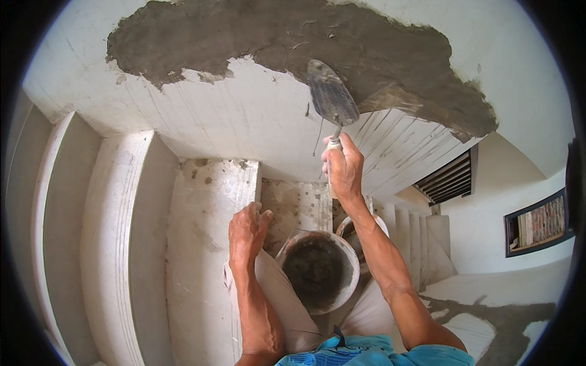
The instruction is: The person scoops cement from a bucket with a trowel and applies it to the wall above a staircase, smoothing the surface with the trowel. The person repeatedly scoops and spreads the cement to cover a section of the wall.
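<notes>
My right hand (345,168) grips the handle of a pointing trowel (332,94), raised in front of the white wall. Its mortar-smeared metal blade points up at the lower edge of a broad patch of wet grey mortar (256,36). My left hand (249,235) is closed in a loose fist by my left knee, with nothing visible in it. A round bucket (354,268) stands between my legs, with dark grey mortar (314,268) inside. Behind it, my right forearm partly hides a second container (381,226).
Stair steps (110,244) rise on the left, and others (409,244) lie lower on the right. Mortar spots dot the step (207,189) near my left hand. A dark slatted vent (448,177) and a framed opening (537,224) are at the right. More grey mortar (513,329) covers the lower right surface.
</notes>
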Action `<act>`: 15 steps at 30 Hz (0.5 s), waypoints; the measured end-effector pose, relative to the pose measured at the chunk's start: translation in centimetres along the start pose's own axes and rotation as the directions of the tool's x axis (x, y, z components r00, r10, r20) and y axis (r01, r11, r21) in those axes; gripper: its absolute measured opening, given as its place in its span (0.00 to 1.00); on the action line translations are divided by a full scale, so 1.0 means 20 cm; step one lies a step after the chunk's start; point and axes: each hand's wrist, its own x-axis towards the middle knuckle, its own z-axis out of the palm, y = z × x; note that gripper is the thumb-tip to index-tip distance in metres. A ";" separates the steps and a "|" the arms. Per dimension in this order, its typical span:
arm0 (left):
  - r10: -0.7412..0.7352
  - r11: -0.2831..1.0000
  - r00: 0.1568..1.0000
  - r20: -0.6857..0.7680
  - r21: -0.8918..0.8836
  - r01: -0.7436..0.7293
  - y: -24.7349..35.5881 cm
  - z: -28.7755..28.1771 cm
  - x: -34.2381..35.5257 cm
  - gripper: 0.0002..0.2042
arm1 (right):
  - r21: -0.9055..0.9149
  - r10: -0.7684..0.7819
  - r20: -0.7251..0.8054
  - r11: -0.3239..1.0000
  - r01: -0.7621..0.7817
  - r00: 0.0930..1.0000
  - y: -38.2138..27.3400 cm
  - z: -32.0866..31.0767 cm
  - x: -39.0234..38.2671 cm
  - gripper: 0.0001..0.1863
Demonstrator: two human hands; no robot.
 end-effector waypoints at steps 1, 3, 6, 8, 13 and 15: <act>-0.006 1.000 1.000 0.002 -0.003 0.006 0.00 0.00 0.00 0.18 | 0.014 0.001 -0.025 1.000 -0.001 1.000 0.01 -0.01 -0.01 0.12; 0.023 1.000 1.000 -0.020 0.010 -0.023 -0.03 0.01 0.00 0.18 | 0.042 0.006 -0.074 0.999 -0.003 0.997 0.03 -0.04 -0.05 0.13; 0.014 1.000 1.000 -0.005 0.003 -0.014 -0.01 0.01 0.00 0.18 | 0.077 0.032 -0.111 0.997 -0.024 0.993 0.06 -0.07 -0.08 0.13; 0.001 1.000 1.000 0.009 0.004 -0.001 0.00 0.00 0.00 0.18 | 0.027 0.015 -0.043 1.000 -0.014 0.999 0.04 -0.06 -0.07 0.14; -0.003 1.000 1.000 0.007 0.004 0.003 0.00 0.01 0.00 0.19 | -0.040 0.007 0.028 0.999 -0.006 1.000 0.02 -0.07 0.01 0.15; -0.017 1.000 1.000 0.022 0.007 0.017 0.01 0.00 0.00 0.19 | -0.021 0.019 -0.003 1.000 -0.019 1.000 0.02 -0.12 0.01 0.15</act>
